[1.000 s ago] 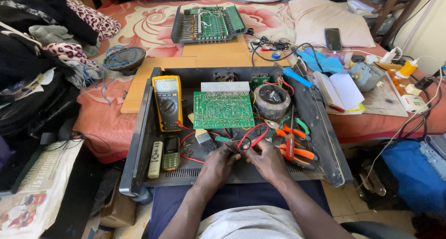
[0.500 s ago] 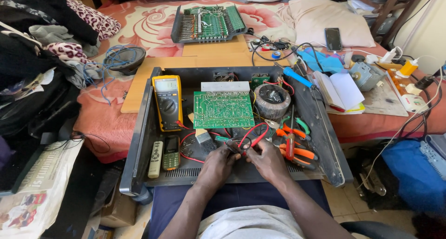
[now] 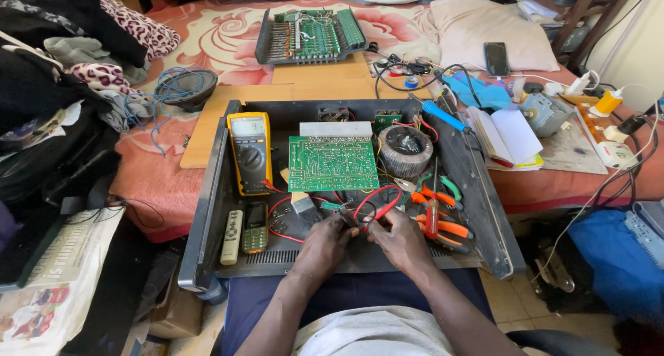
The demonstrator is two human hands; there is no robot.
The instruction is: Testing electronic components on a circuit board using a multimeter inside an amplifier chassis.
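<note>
- Left hand (image 3: 324, 244) and right hand (image 3: 401, 240), lower centre of frame, both pinch the red wires (image 3: 370, 205).
- Green circuit board (image 3: 333, 163) lies bare in the open chassis (image 3: 207, 224); wiring looks unfinished.

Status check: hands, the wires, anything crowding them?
Left hand and right hand both pinching red and black wires over open chassis. Green circuit board just beyond. Orange pliers beside right hand.

Bare forearms, no sleeves, pale grey shirt, dark navy trousers
</note>
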